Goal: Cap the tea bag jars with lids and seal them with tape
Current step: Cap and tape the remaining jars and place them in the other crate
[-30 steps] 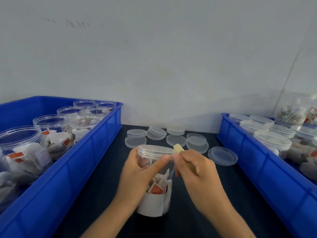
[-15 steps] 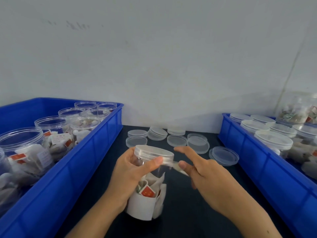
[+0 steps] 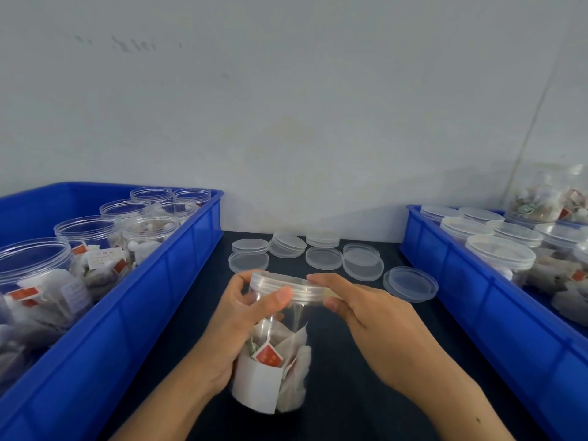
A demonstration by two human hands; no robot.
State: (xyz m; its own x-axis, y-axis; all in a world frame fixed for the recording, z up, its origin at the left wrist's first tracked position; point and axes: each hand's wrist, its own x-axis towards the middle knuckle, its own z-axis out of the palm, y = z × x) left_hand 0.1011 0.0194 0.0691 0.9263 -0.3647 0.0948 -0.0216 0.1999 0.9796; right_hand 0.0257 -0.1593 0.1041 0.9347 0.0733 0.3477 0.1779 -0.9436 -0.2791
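Tea bag jar (image 3: pixel 270 354): clear plastic, capped with clear lid (image 3: pixel 283 283), near table's (image 3: pixel 350 377) front edge. Left hand (image 3: pixel 241 316) grips its upper wall; right hand (image 3: pixel 366 316) fingers pinch lid rim.

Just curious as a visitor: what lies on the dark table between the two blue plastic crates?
In the head view, between the left blue crate and right blue crate lie loose clear plastic lids, nearer, the capped tea bag jar.

Left hand (image 3: pixel 241 326): fingers curled, thumb pressed forward in a grip. Right hand (image 3: pixel 375 326): forefinger and thumb extended leftward in a pinching pose. Both forearms enter from below.
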